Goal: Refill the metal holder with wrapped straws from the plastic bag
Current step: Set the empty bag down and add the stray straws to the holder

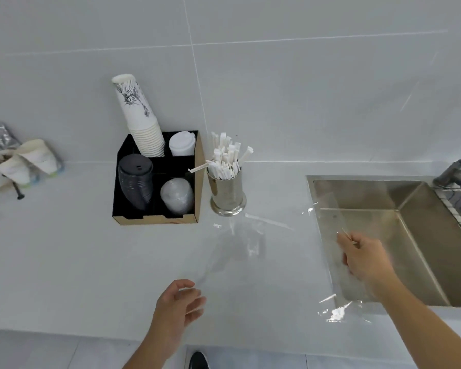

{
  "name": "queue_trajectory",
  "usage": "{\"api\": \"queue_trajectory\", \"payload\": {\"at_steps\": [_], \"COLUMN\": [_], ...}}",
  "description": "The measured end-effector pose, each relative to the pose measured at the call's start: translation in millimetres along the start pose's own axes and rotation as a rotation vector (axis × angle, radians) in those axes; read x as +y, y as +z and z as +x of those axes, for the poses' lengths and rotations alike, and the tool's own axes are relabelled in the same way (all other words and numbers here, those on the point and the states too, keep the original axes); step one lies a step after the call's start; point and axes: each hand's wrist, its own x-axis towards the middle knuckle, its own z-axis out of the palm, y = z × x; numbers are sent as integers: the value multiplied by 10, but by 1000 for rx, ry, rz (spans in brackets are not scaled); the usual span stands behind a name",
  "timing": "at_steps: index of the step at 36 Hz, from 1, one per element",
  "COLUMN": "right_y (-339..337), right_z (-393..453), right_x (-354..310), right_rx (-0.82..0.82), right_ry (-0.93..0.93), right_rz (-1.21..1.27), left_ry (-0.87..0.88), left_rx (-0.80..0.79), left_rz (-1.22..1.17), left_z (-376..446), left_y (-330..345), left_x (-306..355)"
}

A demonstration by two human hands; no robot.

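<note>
Both hands (181, 302) over white counter (64, 249), sink (410, 209) right.

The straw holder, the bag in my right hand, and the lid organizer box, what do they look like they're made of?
The straw holder looks like polished metal, probably stainless steel: it mirrors its surroundings. The bag in the right hand is thin clear plastic film, see-through with bright glare streaks. The lid organizer box seems to be brown cardboard or thin board outside, with a matte black inside.
</note>
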Motion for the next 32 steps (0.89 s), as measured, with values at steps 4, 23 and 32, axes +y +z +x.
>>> {"api": "queue_trajectory", "payload": {"at_steps": [4, 23, 32], "right_y": [357, 1571, 2129], "right_z": [-102, -775, -983], "right_x": [-35, -138, -143], "right_rx": [-81, -649, -568], "right_ry": [11, 371, 395], "right_rz": [25, 367, 395], "left_ry": [-80, 20, 76], "left_rx": [7, 349, 391], "left_rz": [22, 82, 494], "left_z": [18, 337, 463], "left_y": [-328, -1597, -2169], "left_x": [59, 53, 151]}}
